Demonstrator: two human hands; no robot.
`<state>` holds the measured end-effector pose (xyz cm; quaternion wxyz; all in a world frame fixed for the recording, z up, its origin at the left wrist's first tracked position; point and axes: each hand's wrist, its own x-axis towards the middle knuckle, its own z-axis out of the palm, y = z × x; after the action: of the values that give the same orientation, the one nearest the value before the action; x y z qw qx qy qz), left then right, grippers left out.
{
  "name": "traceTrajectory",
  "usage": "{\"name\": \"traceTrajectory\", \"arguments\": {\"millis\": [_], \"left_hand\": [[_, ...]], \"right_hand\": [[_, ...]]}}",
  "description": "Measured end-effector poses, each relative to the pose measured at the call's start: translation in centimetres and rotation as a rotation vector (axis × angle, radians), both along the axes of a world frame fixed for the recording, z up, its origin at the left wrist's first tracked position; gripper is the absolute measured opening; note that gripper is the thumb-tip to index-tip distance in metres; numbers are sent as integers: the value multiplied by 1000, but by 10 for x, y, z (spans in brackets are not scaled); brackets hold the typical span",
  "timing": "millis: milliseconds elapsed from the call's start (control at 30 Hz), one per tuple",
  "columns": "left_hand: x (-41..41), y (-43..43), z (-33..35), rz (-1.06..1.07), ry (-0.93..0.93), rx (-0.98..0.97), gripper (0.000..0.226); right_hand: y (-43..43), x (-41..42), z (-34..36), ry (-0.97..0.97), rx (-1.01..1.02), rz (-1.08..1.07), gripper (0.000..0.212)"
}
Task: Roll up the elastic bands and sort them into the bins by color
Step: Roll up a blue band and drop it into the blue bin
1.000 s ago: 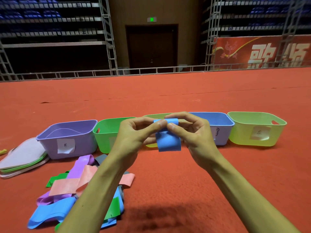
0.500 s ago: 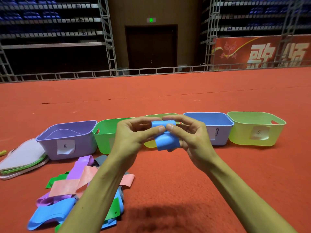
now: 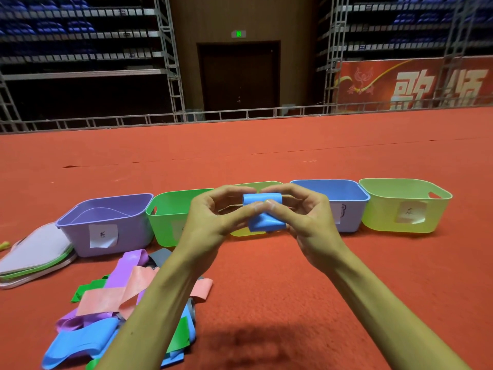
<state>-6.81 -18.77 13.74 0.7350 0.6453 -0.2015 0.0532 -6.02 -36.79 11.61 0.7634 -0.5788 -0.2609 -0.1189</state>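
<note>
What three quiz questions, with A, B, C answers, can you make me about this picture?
1. Where is the pile of loose bands?
A. on the floor, at the left
B. inside a bin
C. on a chair

2. How many bins stand in the row?
A. three
B. five
C. eight

3. How is the blue band?
A. flat on the floor
B. knotted
C. partly rolled, pinched by the left hand and right hand

Answers:
1 A, the pile lies on the red floor at the lower left.
2 B, five bins show, one mostly behind the hands.
3 C, a roll sits on top with a tail hanging below.
</note>
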Motion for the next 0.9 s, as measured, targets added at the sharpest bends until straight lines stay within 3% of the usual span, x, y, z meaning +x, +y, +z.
{"name": "traceTrajectory", "arguments": {"millis": [67, 633, 900], "left_hand": [[-1, -2, -2, 2, 23, -19, 25], [-2, -1, -3, -11, -109, -60, 32], [-1, -1, -6, -11, -94, -57, 39]], "right_hand": [[0, -2, 1, 1, -5, 1, 22], [-3, -9, 5, 53, -63, 25, 28], [3, -7, 6, 73, -68, -63, 29]]}}
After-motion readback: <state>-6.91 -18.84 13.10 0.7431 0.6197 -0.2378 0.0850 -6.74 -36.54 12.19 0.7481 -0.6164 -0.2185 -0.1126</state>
